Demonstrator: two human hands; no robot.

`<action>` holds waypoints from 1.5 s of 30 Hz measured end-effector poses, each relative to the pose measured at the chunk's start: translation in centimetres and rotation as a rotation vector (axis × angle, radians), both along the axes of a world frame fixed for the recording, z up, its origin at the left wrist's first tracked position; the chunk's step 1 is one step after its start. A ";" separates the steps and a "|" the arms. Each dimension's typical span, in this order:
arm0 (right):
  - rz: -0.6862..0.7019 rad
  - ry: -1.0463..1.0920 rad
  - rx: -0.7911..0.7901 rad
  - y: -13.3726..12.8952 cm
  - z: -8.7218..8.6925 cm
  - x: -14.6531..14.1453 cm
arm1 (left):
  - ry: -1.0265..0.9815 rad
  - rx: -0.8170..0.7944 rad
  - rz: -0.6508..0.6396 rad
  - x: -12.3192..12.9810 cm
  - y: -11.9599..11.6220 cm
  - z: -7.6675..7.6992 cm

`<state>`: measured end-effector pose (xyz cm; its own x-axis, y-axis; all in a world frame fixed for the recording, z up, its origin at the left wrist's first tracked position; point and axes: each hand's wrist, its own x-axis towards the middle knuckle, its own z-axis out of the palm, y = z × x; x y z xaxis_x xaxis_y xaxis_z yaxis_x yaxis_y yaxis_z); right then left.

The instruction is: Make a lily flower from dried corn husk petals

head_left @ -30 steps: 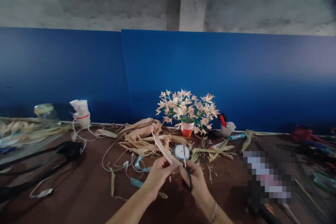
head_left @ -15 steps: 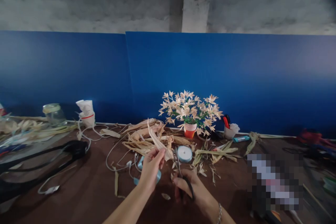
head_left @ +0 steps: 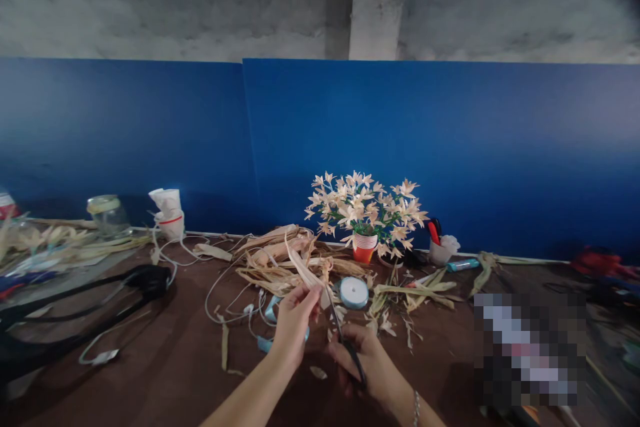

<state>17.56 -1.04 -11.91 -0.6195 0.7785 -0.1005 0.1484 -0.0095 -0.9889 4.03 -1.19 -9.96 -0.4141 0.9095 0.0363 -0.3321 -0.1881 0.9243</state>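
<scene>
Between the thumb and fingers of my left hand (head_left: 296, 317) is a pale dried corn husk (head_left: 300, 265), its pointed tip slanting up and to the left. My right hand (head_left: 359, 357) grips black-handled scissors (head_left: 334, 312), with the blades pointing up beside the husk's lower end. Whether the blades touch the husk I cannot make out. Just beyond my hands lies a white and light-blue ribbon spool (head_left: 354, 293). Light-blue ribbon (head_left: 265, 343) curls on the table, partly behind my left wrist. Small husk scraps (head_left: 318, 372) lie near the scissors.
Behind stands a red cup (head_left: 364, 248) of husk flowers (head_left: 357, 203). A husk pile (head_left: 275, 257) and white cables (head_left: 207, 293) spread leftward. Further left are a glass jar (head_left: 107, 217), a white cup (head_left: 171, 223) and a black strap-like object (head_left: 145, 280). A blurred patch (head_left: 530, 347) covers something at right.
The scissors' blades have come closer together and turned slightly toward the husk. My left hand keeps its hold on the husk. The whole view has shifted a little.
</scene>
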 end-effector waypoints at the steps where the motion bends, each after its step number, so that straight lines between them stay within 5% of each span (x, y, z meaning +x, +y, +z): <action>1: 0.000 0.001 -0.001 0.0 0.0 0.0 | -0.017 0.000 0.002 0.0 0.0 0.0; 45: -0.026 -0.062 0.034 0.2 0.1 0.2 | -0.034 -0.050 -0.069 -0.5 0.3 -0.9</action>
